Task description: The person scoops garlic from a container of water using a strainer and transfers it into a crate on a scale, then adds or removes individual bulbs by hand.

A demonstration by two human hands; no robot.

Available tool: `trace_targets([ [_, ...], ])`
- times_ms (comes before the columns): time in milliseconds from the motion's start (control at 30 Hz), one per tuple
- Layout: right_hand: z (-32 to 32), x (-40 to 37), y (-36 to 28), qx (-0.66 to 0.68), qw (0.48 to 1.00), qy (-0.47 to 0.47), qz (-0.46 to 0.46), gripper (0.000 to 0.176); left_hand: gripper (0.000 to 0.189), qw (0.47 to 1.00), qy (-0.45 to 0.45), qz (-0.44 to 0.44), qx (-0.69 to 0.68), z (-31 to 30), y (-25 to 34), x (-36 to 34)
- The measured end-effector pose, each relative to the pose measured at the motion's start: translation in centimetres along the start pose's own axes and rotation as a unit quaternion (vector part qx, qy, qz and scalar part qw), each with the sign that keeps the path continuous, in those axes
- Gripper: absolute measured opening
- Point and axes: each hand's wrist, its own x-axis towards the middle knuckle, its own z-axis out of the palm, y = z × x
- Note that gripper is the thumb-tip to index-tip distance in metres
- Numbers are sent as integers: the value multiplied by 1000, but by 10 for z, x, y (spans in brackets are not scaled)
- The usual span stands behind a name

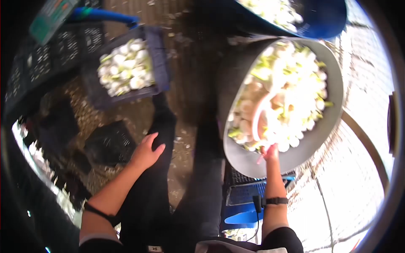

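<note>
My right hand (270, 151) is closed at the near rim of a big grey tub (242, 163). A pink end sticks out of its fingers, and a curved pink thing (255, 120) lies just beyond it over the bulbs; glare and blur hide what it is. White onion-like bulbs (295, 101) with short green stems fill the tub. My left hand (147, 152) is empty, thumb and fingers apart, above my left knee. Past that hand stands a dark plastic crate (161, 59) holding more white bulbs (128, 67).
A blue barrel (327, 21) with bulbs inside stands beyond the tub. Dark crates (50, 55) line the left side, and another dark crate (109, 143) sits on the littered floor. Blue and black crates (247, 196) are under the tub's near side. A blue bar (105, 16) crosses the upper left.
</note>
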Motion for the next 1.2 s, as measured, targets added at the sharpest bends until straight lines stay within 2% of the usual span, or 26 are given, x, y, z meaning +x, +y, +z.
trace_targets([
  [67, 80, -33, -28, 22, 992, 123, -7, 44, 66, 978, -59, -49, 194, 1, 39, -14],
  [167, 99, -51, -29, 56, 993, 97, -35, 41, 70, 963, -44, -11, 264, 10, 32, -11],
  [267, 111, -65, -32, 105, 989, 98, -31, 39, 67, 972, -25, -25, 232, 13, 26, -4],
  [333, 95, -66, -21, 105, 989, 90, -53, 37, 64, 972, -13, -7, 234, 17, 22, -1],
  [400, 75, -58, -12, 66, 981, 157, -97, 35, 61, 972, 15, -16, 236, 14, 15, -4],
  [467, 51, -60, -6, 28, 987, 120, -106, 35, 57, 977, -2, -13, 213, 9, 14, -3],
  [533, 63, -76, -20, 17, 985, 142, -98, 37, 54, 976, 22, 1, 219, 13, -7, -2],
  [600, 77, -95, -30, -86, 975, 161, -124, 37, 52, 980, 26, -10, 199, 10, -14, -1],
  [700, 88, -107, -39, -101, 980, 93, -142, 39, 46, 986, 41, -18, 162, 9, -31, -5],
  [733, 112, -110, -49, -112, 979, 85, -146, 39, 46, 987, 48, -21, 151, 2, -30, -8],
  [800, 167, -124, -64, -162, 979, 71, -98, 42, 45, 988, 32, -61, 140, -9, -30, -15],
  [833, 194, -122, -70, -321, 936, 71, -129, 48, 44, 989, 55, -51, 128, -5, -40, -15],
  [867, 220, -119, -72, -389, 908, 30, -150, 45, 44, 990, 61, -54, 115, 0, -50, -16],
  [933, 313, -121, -83, -384, 917, -36, -97, 40, 44, 990, 49, -82, 106, -10, -56, -22],
  [1000, 356, -86, -68, -443, 882, -48, -153, 18, 45, 991, 56, -93, 83, -8, -71, -25],
  [1067, 468, -90, -59, -361, 922, -96, -106, 15, 45, 991, 51, -108, 58, -12, -81, -29],
  [1133, 514, -56, -32, -370, 916, -129, -79, 16, 45, 990, 56, -123, 32, -16, -89, -34],
  [1200, 578, -37, -5, -439, 893, -83, -46, 19, 43, 990, 56, -130, 25, -16, -99, -36],
])
